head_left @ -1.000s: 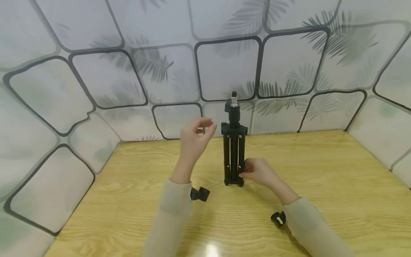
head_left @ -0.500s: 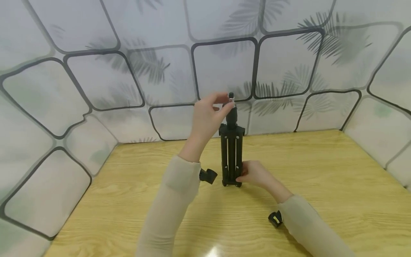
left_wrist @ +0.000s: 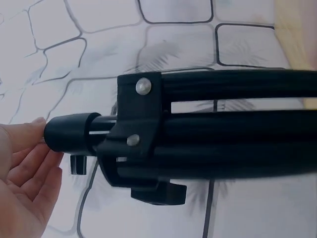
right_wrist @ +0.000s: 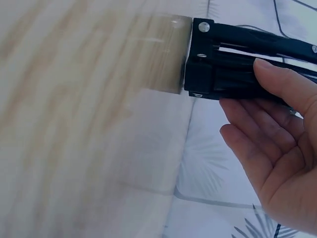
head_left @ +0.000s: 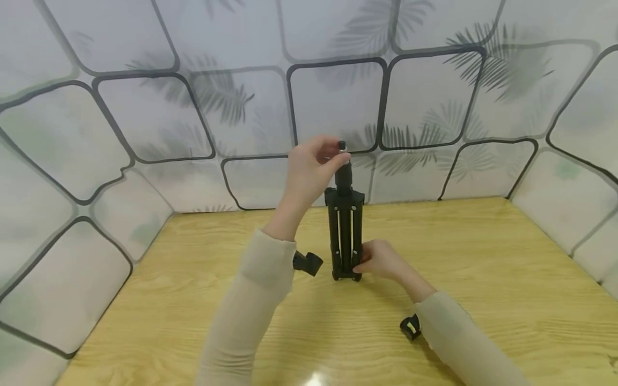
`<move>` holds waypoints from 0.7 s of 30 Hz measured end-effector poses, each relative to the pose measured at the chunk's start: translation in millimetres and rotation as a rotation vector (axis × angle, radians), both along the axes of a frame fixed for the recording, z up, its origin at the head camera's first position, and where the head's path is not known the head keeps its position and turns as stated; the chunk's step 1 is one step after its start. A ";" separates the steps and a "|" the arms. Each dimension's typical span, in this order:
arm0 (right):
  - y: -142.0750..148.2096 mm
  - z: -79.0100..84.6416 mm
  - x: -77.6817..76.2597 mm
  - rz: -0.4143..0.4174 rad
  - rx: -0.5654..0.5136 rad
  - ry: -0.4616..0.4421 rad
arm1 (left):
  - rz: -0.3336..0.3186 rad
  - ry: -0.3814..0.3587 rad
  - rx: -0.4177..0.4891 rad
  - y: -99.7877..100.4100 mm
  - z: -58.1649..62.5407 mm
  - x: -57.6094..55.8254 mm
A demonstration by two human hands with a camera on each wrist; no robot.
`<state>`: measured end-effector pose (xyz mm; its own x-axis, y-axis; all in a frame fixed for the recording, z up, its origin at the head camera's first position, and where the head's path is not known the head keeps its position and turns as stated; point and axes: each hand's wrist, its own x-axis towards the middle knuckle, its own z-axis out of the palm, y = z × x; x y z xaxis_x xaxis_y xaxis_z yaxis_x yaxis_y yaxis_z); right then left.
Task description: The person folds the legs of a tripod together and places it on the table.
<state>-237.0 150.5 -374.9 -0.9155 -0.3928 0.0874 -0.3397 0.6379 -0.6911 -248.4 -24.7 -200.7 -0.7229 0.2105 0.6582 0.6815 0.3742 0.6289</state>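
Observation:
A folded black tripod stand (head_left: 345, 225) is upright on the wooden table, its legs drawn together. My left hand (head_left: 311, 169) pinches the silver stud at its top between thumb and fingers, just under the black tip (head_left: 341, 145). In the left wrist view the left hand (left_wrist: 29, 173) is at the end of the black collar (left_wrist: 72, 133), and a small knob (left_wrist: 78, 165) juts out below that collar. Low on the legs, my right hand (head_left: 381, 260) grips the stand; in the right wrist view its thumb lies along one leg (right_wrist: 237, 74).
The wood-grain table (head_left: 217, 289) runs back to a wall (head_left: 260, 118) patterned with rounded frames and leaves. Black wrist-camera mounts hang at both sleeves, one at the left (head_left: 308, 263) and one at the right (head_left: 410, 327).
My left hand has risen and moved right from beside the stand to pinch its top stud. The right hand keeps its hold low on the legs, slightly lower than before.

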 end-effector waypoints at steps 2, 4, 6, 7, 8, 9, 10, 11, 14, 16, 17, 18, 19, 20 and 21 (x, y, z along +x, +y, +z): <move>3.0 2.3 0.7 0.003 -0.008 0.012 | -0.021 -0.008 0.038 -6.1 0.6 1.1; 6.9 5.8 1.5 0.002 -0.014 0.017 | -0.043 -0.024 0.090 -14.3 0.8 2.2; 11.5 10.2 2.3 -0.005 -0.006 0.027 | -0.056 -0.049 0.133 -24.3 0.3 3.3; 13.9 13.0 2.7 -0.012 0.008 0.040 | -0.059 -0.050 0.145 -29.5 0.0 3.8; 16.6 15.6 3.0 -0.017 0.022 0.054 | -0.054 -0.060 0.150 -35.0 -0.9 4.0; 19.3 18.0 3.2 -0.018 0.041 0.073 | -0.046 -0.070 0.148 -40.3 -1.5 4.9; 22.1 19.9 3.3 -0.022 0.063 0.097 | -0.033 -0.078 0.140 -45.9 -3.0 5.2; 24.9 21.9 3.3 -0.026 0.085 0.115 | -0.020 -0.087 0.129 -51.4 -4.9 5.2; 32.2 26.7 3.7 -0.024 0.131 0.161 | 0.034 -0.133 0.083 -67.6 -12.5 6.5; 36.3 29.6 3.9 -0.015 0.148 0.177 | 0.058 -0.161 0.066 -77.1 -19.1 6.5; 38.3 30.9 3.7 -0.009 0.157 0.180 | 0.066 -0.177 0.061 -81.2 -22.5 6.5; 40.0 32.4 3.9 -0.010 0.168 0.184 | 0.079 -0.193 0.052 -84.8 -26.1 6.8; 41.7 34.0 3.8 -0.008 0.178 0.188 | 0.086 -0.206 0.048 -87.8 -29.6 6.7; 43.2 35.6 4.0 -0.014 0.191 0.187 | 0.088 -0.223 0.049 -90.5 -33.3 6.3; 44.5 37.4 4.3 -0.019 0.209 0.188 | 0.089 -0.236 0.048 -93.1 -37.1 5.5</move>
